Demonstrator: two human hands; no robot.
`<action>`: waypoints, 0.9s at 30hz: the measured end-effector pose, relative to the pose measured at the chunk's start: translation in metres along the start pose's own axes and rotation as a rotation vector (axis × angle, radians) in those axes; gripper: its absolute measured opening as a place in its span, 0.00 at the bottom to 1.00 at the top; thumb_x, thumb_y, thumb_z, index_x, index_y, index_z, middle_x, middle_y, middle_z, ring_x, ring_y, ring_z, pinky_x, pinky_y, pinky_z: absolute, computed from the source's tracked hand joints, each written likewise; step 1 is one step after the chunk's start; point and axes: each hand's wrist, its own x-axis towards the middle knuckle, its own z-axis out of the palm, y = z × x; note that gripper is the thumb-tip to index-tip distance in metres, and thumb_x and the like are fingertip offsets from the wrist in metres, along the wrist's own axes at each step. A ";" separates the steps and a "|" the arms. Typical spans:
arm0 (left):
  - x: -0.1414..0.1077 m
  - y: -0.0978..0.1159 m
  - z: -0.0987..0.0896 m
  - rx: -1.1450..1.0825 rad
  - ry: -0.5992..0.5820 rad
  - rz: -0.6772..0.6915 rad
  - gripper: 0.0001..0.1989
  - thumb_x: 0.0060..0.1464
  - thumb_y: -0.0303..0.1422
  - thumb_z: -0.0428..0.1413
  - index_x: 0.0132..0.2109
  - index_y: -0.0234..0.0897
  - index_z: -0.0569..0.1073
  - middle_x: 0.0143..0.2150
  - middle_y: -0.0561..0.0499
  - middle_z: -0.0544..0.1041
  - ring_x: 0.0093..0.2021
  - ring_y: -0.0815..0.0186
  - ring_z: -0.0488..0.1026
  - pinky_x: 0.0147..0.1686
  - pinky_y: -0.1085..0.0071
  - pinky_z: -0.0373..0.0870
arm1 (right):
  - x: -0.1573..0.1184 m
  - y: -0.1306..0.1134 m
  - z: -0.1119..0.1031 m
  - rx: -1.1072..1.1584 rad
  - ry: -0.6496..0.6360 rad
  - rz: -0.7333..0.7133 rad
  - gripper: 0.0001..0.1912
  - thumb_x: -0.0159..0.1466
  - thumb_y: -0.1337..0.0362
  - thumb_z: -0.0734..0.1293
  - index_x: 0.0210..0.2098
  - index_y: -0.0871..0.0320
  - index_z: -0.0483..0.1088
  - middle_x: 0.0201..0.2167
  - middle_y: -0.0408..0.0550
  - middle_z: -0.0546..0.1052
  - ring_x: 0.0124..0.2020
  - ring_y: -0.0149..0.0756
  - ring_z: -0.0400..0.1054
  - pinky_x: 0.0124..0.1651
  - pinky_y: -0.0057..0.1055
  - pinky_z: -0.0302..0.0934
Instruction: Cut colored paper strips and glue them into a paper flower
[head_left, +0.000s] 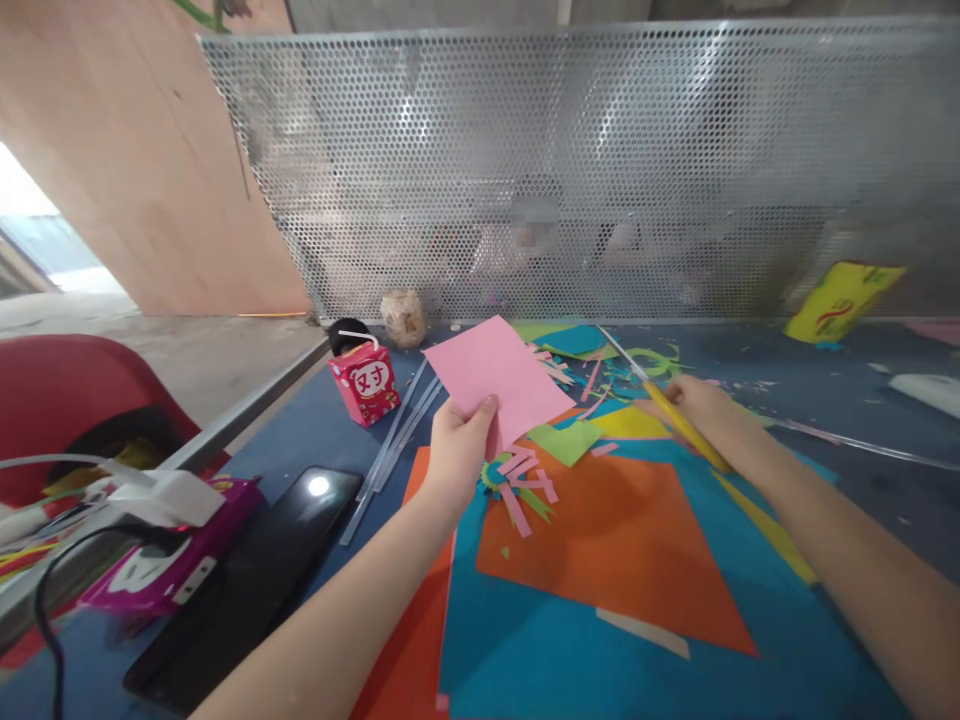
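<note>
My left hand (459, 450) pinches the lower edge of a pink square of paper (499, 375), thumb on top, and holds it tilted above the table. Off to the right, my right hand (701, 405) is closed around a yellow-handled cutter (697, 437), its slim metal blade pointing up and away to the left. Between the hands lie a light green paper piece (568, 440) and a yellow paper piece (632, 422). Cut pink strips (525, 480) rest by a fringed green-blue paper curl (493, 475), partly on an orange sheet (600, 530). Under these spreads a large blue sheet (525, 650).
A red drink carton (367, 383) with a straw, clear plastic sticks (397, 435), a black phone (255, 580) and a purple power strip (161, 560) with a charger stand at left. Perforated metal panel (465, 150) borders the back. A yellow packet (840, 302) leans far right.
</note>
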 end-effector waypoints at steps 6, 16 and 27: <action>0.003 -0.002 -0.001 0.033 0.018 0.010 0.15 0.36 0.37 0.63 0.33 0.32 0.75 0.31 0.49 0.79 0.33 0.63 0.74 0.37 0.68 0.68 | 0.025 -0.030 -0.014 -0.302 0.110 -0.022 0.15 0.51 0.51 0.67 0.25 0.54 0.61 0.21 0.50 0.71 0.30 0.47 0.71 0.27 0.33 0.57; 0.010 -0.005 -0.007 0.067 0.004 0.075 0.10 0.40 0.35 0.59 0.32 0.33 0.74 0.30 0.51 0.78 0.32 0.65 0.74 0.35 0.71 0.67 | 0.027 -0.053 -0.035 -0.381 0.258 0.083 0.34 0.58 0.46 0.62 0.51 0.68 0.56 0.45 0.73 0.70 0.49 0.60 0.66 0.43 0.44 0.58; 0.012 -0.008 -0.007 0.074 -0.009 0.110 0.10 0.40 0.33 0.58 0.34 0.34 0.75 0.32 0.51 0.79 0.34 0.64 0.74 0.38 0.69 0.67 | 0.014 -0.043 0.015 0.160 -0.161 0.186 0.18 0.64 0.58 0.63 0.51 0.60 0.64 0.49 0.51 0.70 0.44 0.38 0.68 0.44 0.41 0.65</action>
